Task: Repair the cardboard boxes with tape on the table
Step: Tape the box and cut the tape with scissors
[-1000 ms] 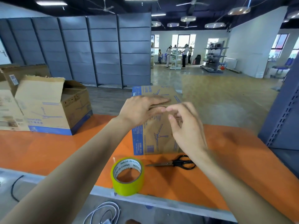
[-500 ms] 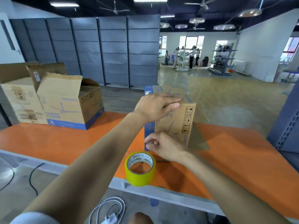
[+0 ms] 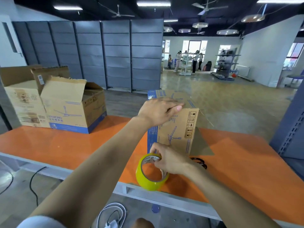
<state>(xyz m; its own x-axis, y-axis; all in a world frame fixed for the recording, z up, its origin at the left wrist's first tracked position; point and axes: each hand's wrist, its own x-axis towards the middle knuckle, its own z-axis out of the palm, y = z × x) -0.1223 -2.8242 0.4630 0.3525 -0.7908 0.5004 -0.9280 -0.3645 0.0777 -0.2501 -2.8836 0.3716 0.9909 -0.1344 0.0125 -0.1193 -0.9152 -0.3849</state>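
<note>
At ten o'clock on the orange table [image 3: 65,145], two opened boxes [image 3: 72,109], flaps up, well apart from the work. At twelve o'clock, the cardboard box [image 3: 177,132], pressed on top by the flat-fingered left hand [image 3: 158,111]. Nearer, at the table edge, the yellow tape roll [image 3: 148,180], rim pinched by the right hand [image 3: 167,160]. At three o'clock of it, black scissors [image 3: 199,162], mostly hidden behind the right wrist.

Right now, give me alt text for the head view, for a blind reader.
A person's left hand rests on top of a cardboard box on an orange table, while the right hand pinches the rim of a yellow tape roll in front of it. Black scissors lie beside that hand; two open boxes stand at the left.
</note>
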